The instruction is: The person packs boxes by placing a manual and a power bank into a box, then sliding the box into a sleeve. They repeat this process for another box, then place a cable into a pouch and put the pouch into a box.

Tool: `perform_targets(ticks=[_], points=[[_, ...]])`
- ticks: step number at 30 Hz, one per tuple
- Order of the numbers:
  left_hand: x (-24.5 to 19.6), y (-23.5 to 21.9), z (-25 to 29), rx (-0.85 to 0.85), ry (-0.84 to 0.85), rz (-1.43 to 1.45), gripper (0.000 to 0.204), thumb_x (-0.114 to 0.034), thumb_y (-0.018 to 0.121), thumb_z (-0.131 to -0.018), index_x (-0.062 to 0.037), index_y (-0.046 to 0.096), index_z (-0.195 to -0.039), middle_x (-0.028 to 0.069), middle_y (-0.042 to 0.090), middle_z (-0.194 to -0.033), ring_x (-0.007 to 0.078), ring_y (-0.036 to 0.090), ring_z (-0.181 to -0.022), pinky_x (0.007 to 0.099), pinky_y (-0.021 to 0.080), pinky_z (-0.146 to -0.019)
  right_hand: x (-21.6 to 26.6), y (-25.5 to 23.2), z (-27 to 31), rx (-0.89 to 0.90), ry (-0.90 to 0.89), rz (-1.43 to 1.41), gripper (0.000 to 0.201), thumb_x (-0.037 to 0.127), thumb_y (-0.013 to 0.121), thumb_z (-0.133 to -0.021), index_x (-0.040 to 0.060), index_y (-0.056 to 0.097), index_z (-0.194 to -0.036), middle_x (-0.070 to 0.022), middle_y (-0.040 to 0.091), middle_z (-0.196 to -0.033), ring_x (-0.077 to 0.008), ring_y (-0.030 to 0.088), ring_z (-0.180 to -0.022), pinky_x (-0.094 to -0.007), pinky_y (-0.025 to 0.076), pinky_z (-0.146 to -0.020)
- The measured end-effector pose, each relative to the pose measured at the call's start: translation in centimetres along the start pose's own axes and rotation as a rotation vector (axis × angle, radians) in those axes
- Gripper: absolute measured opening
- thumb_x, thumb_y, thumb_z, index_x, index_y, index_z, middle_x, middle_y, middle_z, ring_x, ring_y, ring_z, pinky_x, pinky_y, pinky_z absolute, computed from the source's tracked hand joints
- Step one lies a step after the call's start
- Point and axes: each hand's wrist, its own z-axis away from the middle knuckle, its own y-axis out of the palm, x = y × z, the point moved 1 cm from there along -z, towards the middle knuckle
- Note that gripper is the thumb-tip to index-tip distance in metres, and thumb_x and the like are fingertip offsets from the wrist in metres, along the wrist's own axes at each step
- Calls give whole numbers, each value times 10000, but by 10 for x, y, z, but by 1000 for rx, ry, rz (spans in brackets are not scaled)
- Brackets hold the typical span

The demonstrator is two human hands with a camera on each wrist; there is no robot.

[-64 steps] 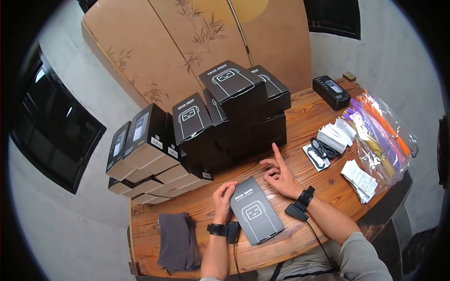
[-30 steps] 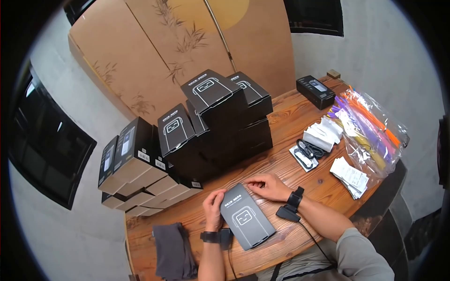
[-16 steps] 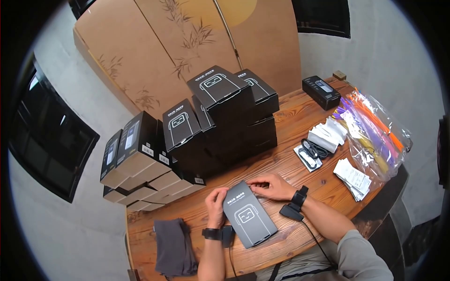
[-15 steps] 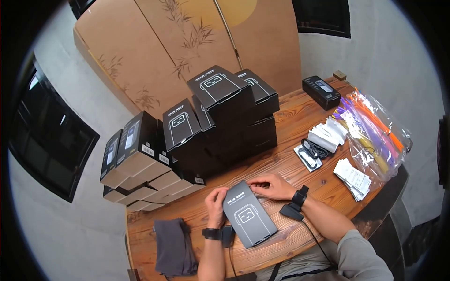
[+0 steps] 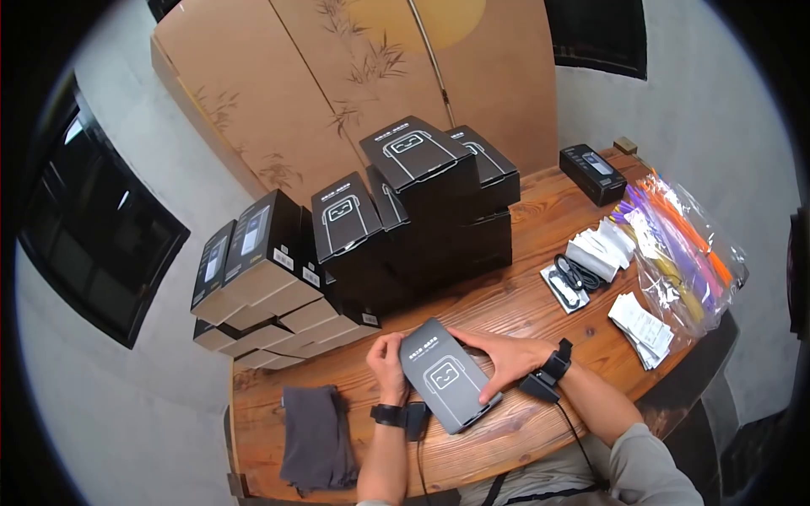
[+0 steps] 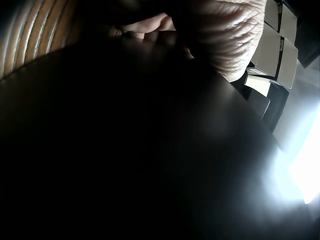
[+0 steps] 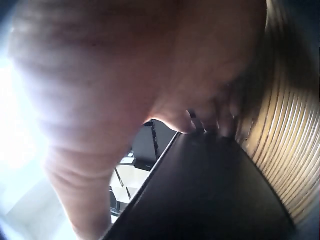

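A flat dark grey cardboard box (image 5: 444,377) with a smiling robot-face outline lies tilted in front of the person, between both hands. The left hand (image 5: 386,364), fingers curled, holds its upper left edge. The right hand (image 5: 512,364) spans the right long side, its thumb on the lid near the front end and its fingers toward the back end. In the right wrist view, the fingers (image 7: 200,117) lie along the dark side wall of the box (image 7: 200,185). A dark surface fills most of the left wrist view, leaving only part of the left hand (image 6: 227,37) showing.
Stacked black boxes (image 5: 346,215) stand behind, with a stack of pale-sided boxes (image 5: 278,299) to the left. Folded grey cloth (image 5: 316,434) lies front left. Toward the right are coiled cables (image 5: 575,274), paper slips (image 5: 641,329), a plastic bag (image 5: 688,253) and a small black box (image 5: 593,173).
The right hand first pointed away, then came to the box's back corner. Now it has spread along the right side, thumb at the front end. The left hand stays at the left edge.
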Motion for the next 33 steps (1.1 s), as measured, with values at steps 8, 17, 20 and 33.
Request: perform_targets(ticks=[8, 17, 20, 33], points=[[-2, 4, -1, -24, 34, -71, 265, -176, 555, -980, 0, 624, -794, 34, 639, -781, 83, 561, -694, 219, 458, -648, 11, 8, 22, -102, 6, -199, 1221, 338, 895, -628, 27, 130, -1527, -236, 303, -1516, -337, 399, -1346, -405, 339, -1115], [-1, 1, -4, -94, 38, -45, 367, -343, 487, -1007, -13, 618, -913, 27, 616, -813, 97, 574, -731, 239, 477, -680, 17, -1, 28, -373, -175, 266, 664, 319, 838, -710, 12, 598, -1247, -174, 641, -1171, -288, 653, -1001, -365, 530, -891], [-4, 5, -2, -60, 33, -53, 340, -331, 489, -1009, -16, 607, -958, 19, 604, -845, 90, 569, -780, 239, 474, -721, 16, -8, 30, -419, -66, 168, 507, 263, 833, -728, 19, 666, -1140, -128, 671, -993, -210, 649, -826, -301, 544, -752], [-26, 20, 8, 544, 169, -239, 1156, -248, 904, -580, -56, 236, -1504, 167, 330, -1486, 279, 352, -1372, 374, 270, -1146, 9, -18, 35, -495, 214, -191, 386, 117, 823, -751, 39, 706, -1110, 14, 625, -843, -38, 534, -718, -180, 451, -638]])
